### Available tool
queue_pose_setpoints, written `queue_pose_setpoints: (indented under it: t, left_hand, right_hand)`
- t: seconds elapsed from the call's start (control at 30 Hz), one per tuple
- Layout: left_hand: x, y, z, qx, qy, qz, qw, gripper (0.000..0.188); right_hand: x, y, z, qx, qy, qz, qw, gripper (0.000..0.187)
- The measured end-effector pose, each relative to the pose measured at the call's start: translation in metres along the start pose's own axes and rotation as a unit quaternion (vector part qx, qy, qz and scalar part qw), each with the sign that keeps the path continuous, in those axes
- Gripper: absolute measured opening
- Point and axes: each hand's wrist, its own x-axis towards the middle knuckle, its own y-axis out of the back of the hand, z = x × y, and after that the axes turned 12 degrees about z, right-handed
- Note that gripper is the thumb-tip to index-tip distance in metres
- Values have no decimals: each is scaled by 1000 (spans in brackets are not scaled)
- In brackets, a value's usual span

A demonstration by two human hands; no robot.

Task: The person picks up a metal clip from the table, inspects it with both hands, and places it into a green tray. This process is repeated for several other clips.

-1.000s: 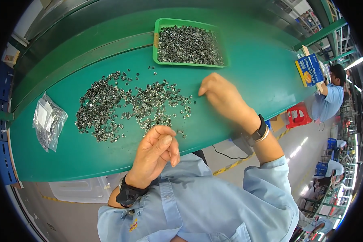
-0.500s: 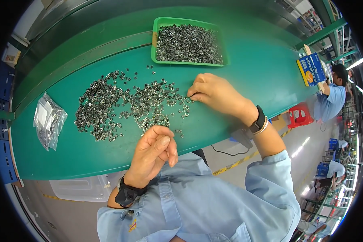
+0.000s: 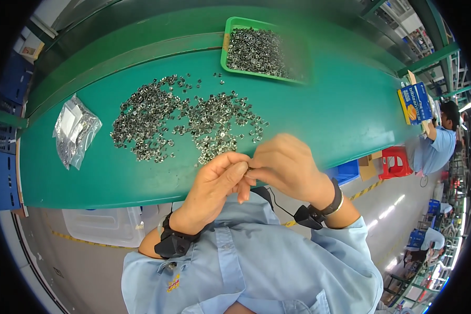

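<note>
In front of my body, close to the near edge of the green table (image 3: 345, 120), both hands meet at the fingertips. Thumb and fingers of my right hand (image 3: 289, 165) pinch a tiny dark metal part (image 3: 250, 168), mostly hidden. My left hand (image 3: 212, 184) is closed, its thumb pressed against the index finger beside that part; whatever it holds is too small to make out. Just beyond the hands lies a loose pile of small shiny metal parts (image 3: 220, 118). A denser, darker pile (image 3: 144, 118) of similar parts adjoins it on the left.
A green tray (image 3: 261, 77) full of small metal parts stands at the back. On the left lies a clear plastic bag (image 3: 73, 133) with contents. A blue-and-yellow box (image 3: 416, 103) is at the far right, near a co-worker (image 3: 438, 144) and a red stool (image 3: 395, 162).
My right hand has come back from the loose pile's right edge to my left fingertips. The left hand's fingertips are now against the right's. The view has shifted slightly.
</note>
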Motion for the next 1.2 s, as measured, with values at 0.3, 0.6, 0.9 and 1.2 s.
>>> queue_pose_setpoints:
  t: [0.3, 0.6, 0.9, 1.2]
  left_hand:
    - [-3, 11, -2, -95, 62, -34, 993, 23]
    - [-4, 9, -4, -104, 56, -24, 993, 20]
    - [-9, 0, 0, 15, -20, 46, 999, 19]
    - [-6, 4, -9, -42, -21, -2, 999, 17]
  right_hand:
    - [-6, -10, -9, 9, 5, 25, 1000, 26]
    - [-8, -5, -18, -43, 7, 22, 999, 24]
    - [-6, -5, -20, -34, -10, 37, 999, 24]
    - [-22, -12, -20, 25, -45, 78, 996, 24]
